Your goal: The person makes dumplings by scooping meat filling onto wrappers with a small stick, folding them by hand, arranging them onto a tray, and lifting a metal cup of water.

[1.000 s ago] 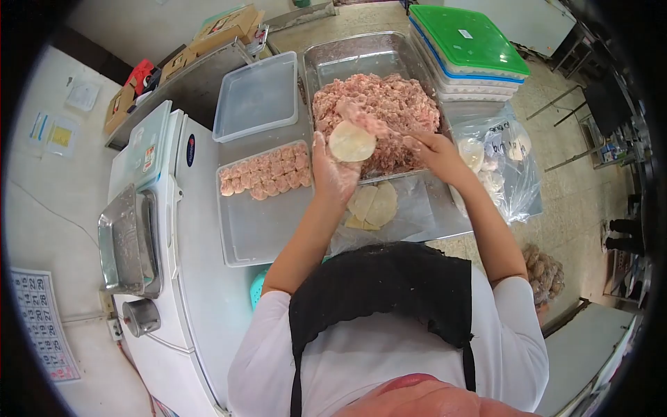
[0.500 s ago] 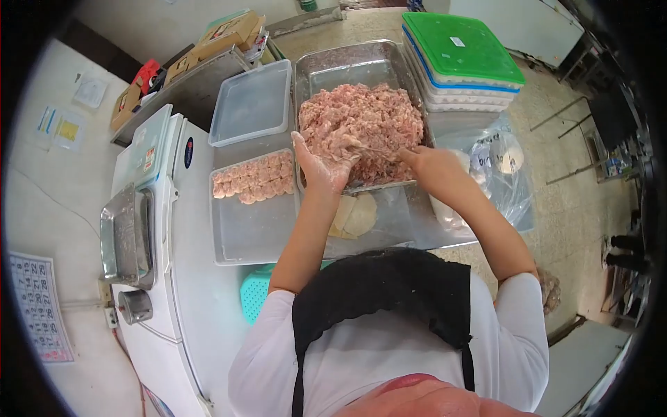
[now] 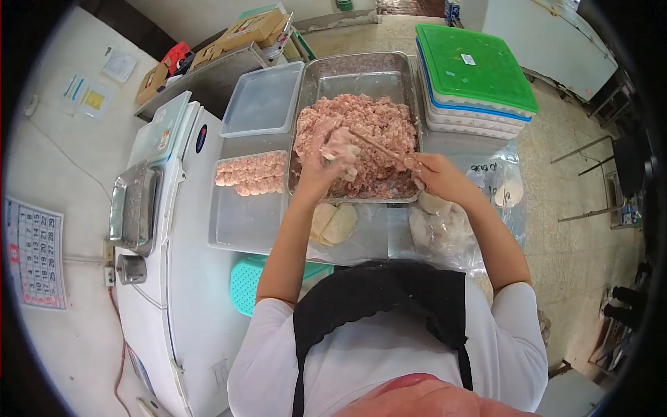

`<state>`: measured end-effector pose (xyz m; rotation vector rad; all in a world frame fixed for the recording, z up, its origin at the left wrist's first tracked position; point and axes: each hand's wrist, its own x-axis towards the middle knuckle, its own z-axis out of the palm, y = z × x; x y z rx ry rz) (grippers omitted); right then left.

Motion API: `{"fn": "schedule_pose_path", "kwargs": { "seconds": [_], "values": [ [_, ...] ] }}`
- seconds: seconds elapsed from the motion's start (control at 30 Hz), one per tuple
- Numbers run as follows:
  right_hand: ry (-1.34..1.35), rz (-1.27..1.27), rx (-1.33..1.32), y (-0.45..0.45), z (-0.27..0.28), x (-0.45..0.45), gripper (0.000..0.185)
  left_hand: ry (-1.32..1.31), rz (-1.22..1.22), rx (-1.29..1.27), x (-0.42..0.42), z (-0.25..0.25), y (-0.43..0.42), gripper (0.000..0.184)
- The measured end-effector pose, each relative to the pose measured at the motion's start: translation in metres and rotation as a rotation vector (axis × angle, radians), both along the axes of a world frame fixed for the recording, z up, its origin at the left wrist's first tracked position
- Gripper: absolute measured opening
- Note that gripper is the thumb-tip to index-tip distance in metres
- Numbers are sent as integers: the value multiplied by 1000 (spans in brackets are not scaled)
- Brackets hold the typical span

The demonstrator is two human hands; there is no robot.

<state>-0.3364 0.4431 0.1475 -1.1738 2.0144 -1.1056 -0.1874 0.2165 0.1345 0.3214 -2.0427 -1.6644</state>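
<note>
My left hand [image 3: 321,161] is raised over the near left part of the ground meat [image 3: 379,115], its fingers curled around a pale dumpling [image 3: 347,158] that they partly hide. My right hand [image 3: 439,177] grips a thin wooden stick [image 3: 379,144], whose far end reaches over the meat toward my left fingers. A deep metal tray [image 3: 365,85] contains the meat. On a plastic tray [image 3: 246,226] to the left, several formed dumplings [image 3: 251,174] sit in tight rows. Round dough wrappers [image 3: 335,224] lie in a small pile nearer to me.
Stacked trays with a green lid [image 3: 476,66] stand at the right back. A plastic bag of wrappers [image 3: 441,233] is below my right hand. An upturned clear lid [image 3: 262,99] lies at the left back. A white freezer [image 3: 198,278] borders the left side.
My left hand has turned from palm-up and spread to curled around the dumpling. The stick's tip has lifted away from the left palm. The view has shifted slightly.
</note>
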Motion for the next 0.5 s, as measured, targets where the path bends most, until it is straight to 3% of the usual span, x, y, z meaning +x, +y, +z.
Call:
{"fn": "schedule_pose_path", "kwargs": {
  "seconds": [0.03, 0.13, 0.23, 0.33, 0.43, 0.5],
  "values": [
    [-142, 21, 64, 0, 9, 2, 28, -16, 54, -358, -3, 2, 2, 67],
    [1, 125, -36, 7, 20, 3, 28, -229, -144, -172, 1, 23, 11, 58],
    [245, 185, -227, 4, 10, 7, 29, -129, -360, -184, -5, 22, 1, 41],
    [268, 247, -172, -3, -11, -7, 31, -226, -322, -348, -3, 23, -5, 24],
    [459, 282, -25, -7, -11, -36, 30, -416, -131, -514, 2, 2, -9, 25],
    [617, 145, -50, -5, 7, -14, 29, -308, -22, -277, -4, -21, -12, 23]
  ]
}}
